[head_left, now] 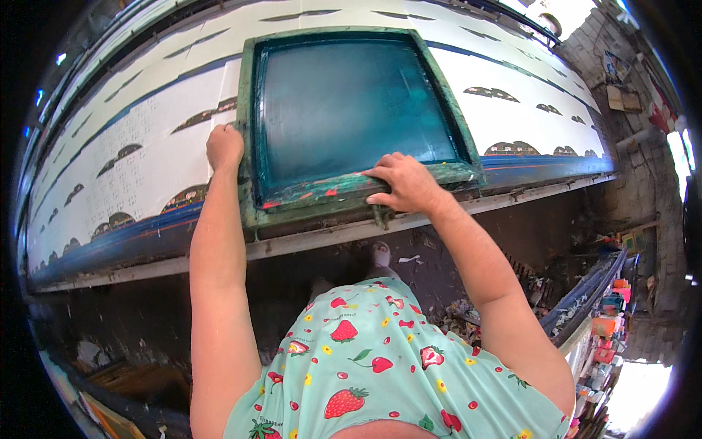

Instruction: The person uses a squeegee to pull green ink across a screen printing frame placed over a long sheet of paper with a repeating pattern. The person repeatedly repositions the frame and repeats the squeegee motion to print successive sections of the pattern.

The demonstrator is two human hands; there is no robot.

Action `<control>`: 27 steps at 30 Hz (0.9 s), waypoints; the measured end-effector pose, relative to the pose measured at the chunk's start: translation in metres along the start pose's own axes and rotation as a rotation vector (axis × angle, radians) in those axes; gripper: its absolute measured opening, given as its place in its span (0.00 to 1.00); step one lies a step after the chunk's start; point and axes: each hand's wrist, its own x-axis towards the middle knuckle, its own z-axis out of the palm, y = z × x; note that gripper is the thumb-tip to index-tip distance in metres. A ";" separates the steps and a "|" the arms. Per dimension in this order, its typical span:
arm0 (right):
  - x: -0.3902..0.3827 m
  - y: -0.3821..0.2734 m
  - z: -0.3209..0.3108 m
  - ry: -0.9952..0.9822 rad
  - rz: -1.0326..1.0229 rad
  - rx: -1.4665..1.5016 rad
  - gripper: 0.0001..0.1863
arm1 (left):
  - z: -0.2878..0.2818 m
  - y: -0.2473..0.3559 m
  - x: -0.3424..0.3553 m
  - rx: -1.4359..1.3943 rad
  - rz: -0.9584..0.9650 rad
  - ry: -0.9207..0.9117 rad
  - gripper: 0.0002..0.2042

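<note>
A rectangular printing screen [431, 73] with a worn green frame and dark teal mesh lies on a long table. My left hand [224, 148] is closed at the frame's left rail, its fingertips partly hidden against the outer edge. On the near side, my right hand [404, 183] grips a paint-smeared bar [314, 192] with red and orange spots, fingers over the top and thumb in front. Whether this bar is the frame's own rail or a squeegee lying along it, I cannot tell. Under and around the screen are white printed sheets [157, 117] with dark arched patterns.
The long table's near edge [307, 244] runs across in front of me. Dark, littered floor [439, 256] lies below it. At the right stand a rail [585, 296] and several colourful containers [605, 325], with a brick wall [662, 190] beyond.
</note>
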 end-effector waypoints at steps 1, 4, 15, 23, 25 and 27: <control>-0.003 0.004 0.002 0.013 0.002 0.022 0.32 | 0.002 0.002 0.000 0.003 0.024 0.002 0.21; -0.004 0.010 0.006 0.031 -0.040 0.026 0.31 | 0.006 -0.008 0.008 0.098 0.060 0.037 0.20; -0.068 0.170 -0.054 0.473 -0.081 0.473 0.16 | -0.004 -0.012 0.010 0.360 -0.032 0.057 0.26; -0.103 0.283 -0.017 0.532 0.310 0.720 0.30 | 0.004 0.006 0.009 0.484 -0.026 0.088 0.27; -0.100 0.289 -0.006 0.548 0.344 0.849 0.31 | 0.007 0.001 0.013 0.494 -0.014 0.086 0.27; -0.092 0.286 0.002 0.582 0.360 0.972 0.30 | 0.002 -0.006 0.011 0.477 -0.020 0.084 0.28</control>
